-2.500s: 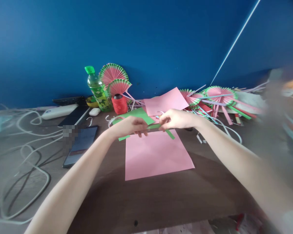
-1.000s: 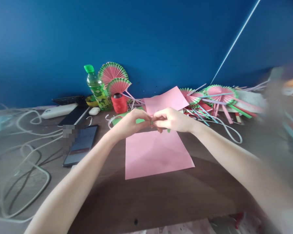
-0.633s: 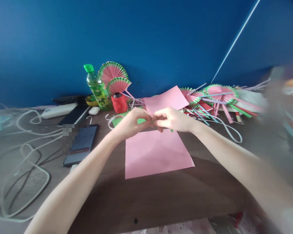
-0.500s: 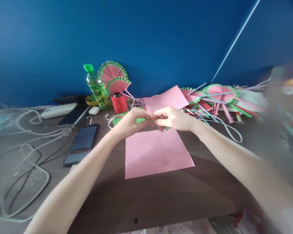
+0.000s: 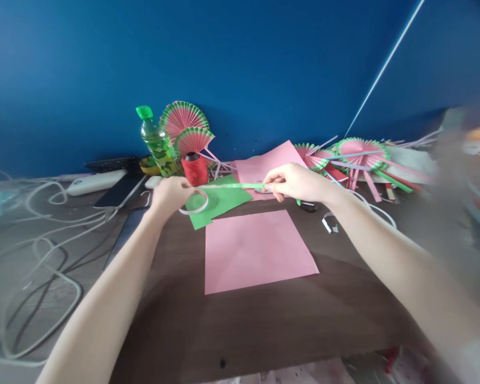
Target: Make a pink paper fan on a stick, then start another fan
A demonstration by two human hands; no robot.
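Note:
A narrow green paper strip (image 5: pixel 236 185) stretches level between my two hands. My left hand (image 5: pixel 172 194) is closed in a pinch at its left end. The fingers of my right hand (image 5: pixel 286 182) pinch its right end. Beneath the strip lies a green paper sheet (image 5: pixel 220 205), with a white tape ring (image 5: pixel 195 204) over its left part, close to my left hand. Nearer to me, a pink paper sheet (image 5: pixel 258 253) rests flat on the brown table (image 5: pixel 244 325), and neither hand touches it.
At the back stand a green bottle (image 5: pixel 158 144), a red thread spool (image 5: pixel 196 169) and pink-green pleated fans (image 5: pixel 186 120). Another pink sheet (image 5: pixel 264 162) leans behind. Paper strips and fans (image 5: pixel 362 154) pile up right. A phone (image 5: pixel 126 234) and white cables (image 5: pixel 68 272) lie left.
My hands were close together over the pink sheet's back edge. They have moved apart, the left one leftward, the right one slightly right, and the green strip now spans the gap between them.

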